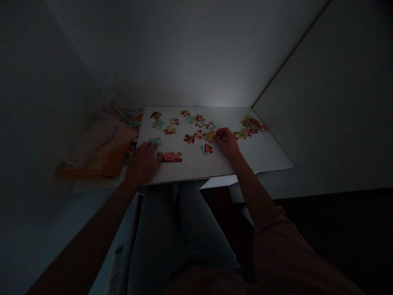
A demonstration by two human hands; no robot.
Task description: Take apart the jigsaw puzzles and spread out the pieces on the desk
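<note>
A white speckled board (190, 166) lies in front of me with scattered jigsaw puzzle pieces (189, 139) on it, mostly red, yellow and mint. My right hand (225, 141) is at the middle of the board, its fingertips pinching a yellow-green jigsaw piece (209, 136). My left hand (143, 164) rests at the board's near left corner with its fingers apart. Its fingertips lie beside a joined pink strip of pieces (169, 157), and a mint piece (155, 141) sits just beyond them. A denser cluster of pieces (250, 126) lies at the far right.
An orange and translucent plastic package (98, 149) lies left of the board, partly under printed packaging (133, 119). Pale walls (322, 94) rise behind and to the right. My lap (181, 233) sits below the board's near edge.
</note>
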